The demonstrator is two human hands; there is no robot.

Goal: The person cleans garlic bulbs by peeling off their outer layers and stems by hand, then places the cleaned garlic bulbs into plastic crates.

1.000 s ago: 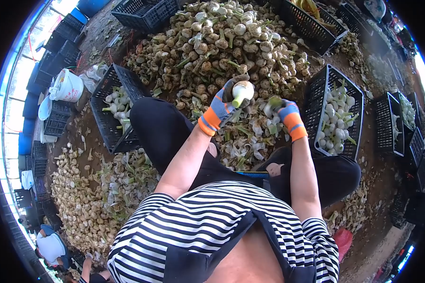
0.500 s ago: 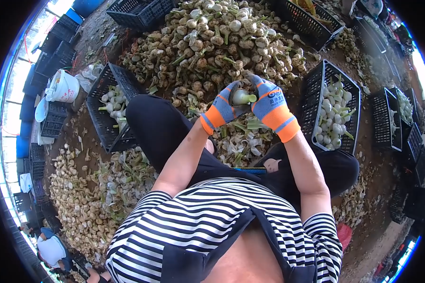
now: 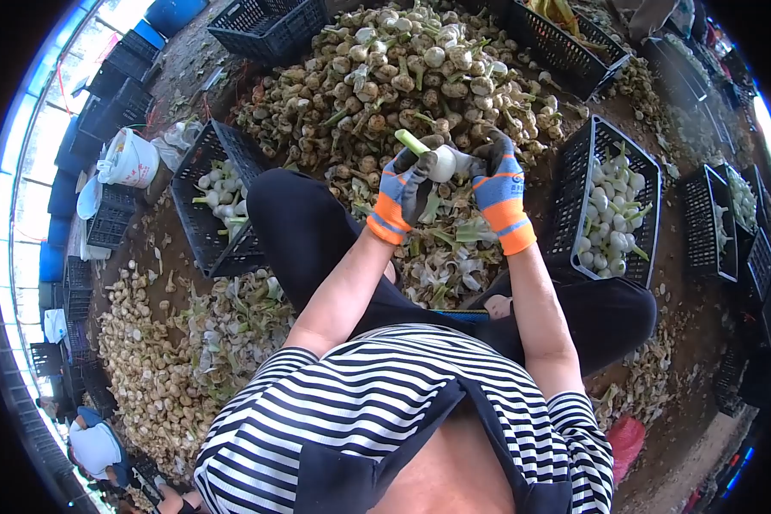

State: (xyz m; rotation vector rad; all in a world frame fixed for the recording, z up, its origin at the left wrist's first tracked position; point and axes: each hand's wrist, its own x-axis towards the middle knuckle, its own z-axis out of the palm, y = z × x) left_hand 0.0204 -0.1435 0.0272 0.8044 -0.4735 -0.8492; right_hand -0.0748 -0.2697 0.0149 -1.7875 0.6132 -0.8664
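Note:
Both my hands wear grey-blue and orange work gloves with dark fingers. My left hand (image 3: 409,184) is closed around a garlic bulb (image 3: 442,164), peeled white, with its short green stem pointing up and to the left. Just right of the bulb, my right hand (image 3: 499,176) has its fingers pinched together on a pale strip of garlic skin (image 3: 466,161) that reaches to the bulb. Beyond my hands rises a large heap of unpeeled, soil-stained garlic (image 3: 385,94). Loose peelings (image 3: 441,257) lie below my hands, between my legs.
Black crates with white peeled garlic stand left (image 3: 199,227) and right (image 3: 565,206) of my knees. More crates (image 3: 265,30) are behind the heap. A white bucket (image 3: 130,160) stands at left, above spread garlic (image 3: 146,360). Another person (image 3: 94,445) is at lower left.
The garlic bulb has turned in my left hand, its stem swinging from right to upper left. My right hand has shifted slightly away from the bulb, with pale skin between them.

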